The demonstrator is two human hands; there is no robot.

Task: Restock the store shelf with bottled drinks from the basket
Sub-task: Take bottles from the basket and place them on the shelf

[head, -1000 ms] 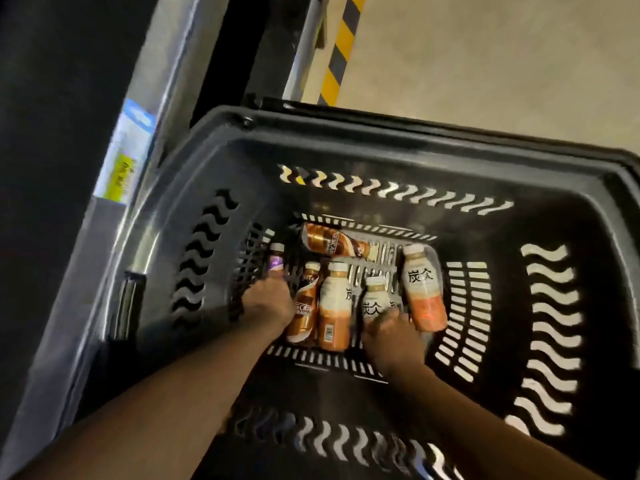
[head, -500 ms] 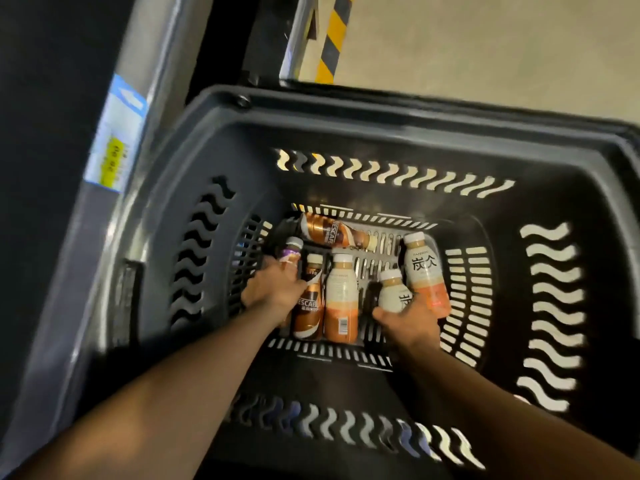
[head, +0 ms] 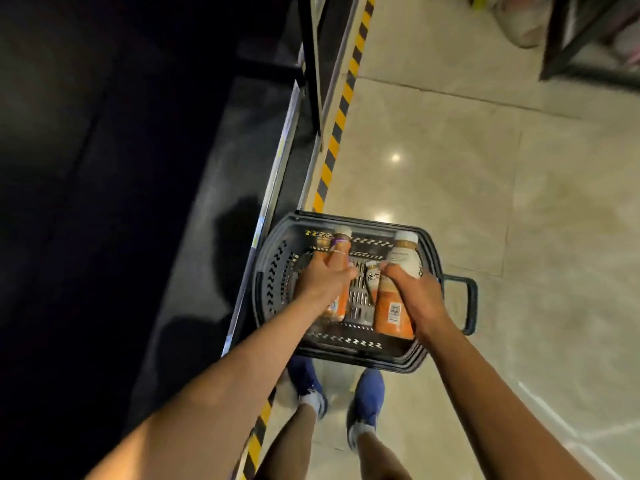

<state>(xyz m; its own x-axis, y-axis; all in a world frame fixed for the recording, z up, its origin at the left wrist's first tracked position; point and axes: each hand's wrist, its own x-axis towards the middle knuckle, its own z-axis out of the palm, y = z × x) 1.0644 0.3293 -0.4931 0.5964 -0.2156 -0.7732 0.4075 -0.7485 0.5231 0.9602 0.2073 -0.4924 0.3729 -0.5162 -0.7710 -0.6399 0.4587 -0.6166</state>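
Note:
A dark plastic basket stands on the floor beside the dark shelf. My left hand is raised above it, shut on two bottles: a purple-labelled one and an orange one showing below the hand. My right hand grips a white and orange bottle with a brown-banded cap. One more white and orange bottle lies in the basket between my hands. Other bottles are hidden by my hands.
The shelf edge with price tags runs along the left. A yellow and black striped strip marks the floor by the shelf base. The basket's handle juts right. My blue shoes stand just behind the basket. Another rack is at the far right.
The view has pulled far back from the basket. Both hands have lifted bottles up out of the basket bottom, where they were gripping them before.

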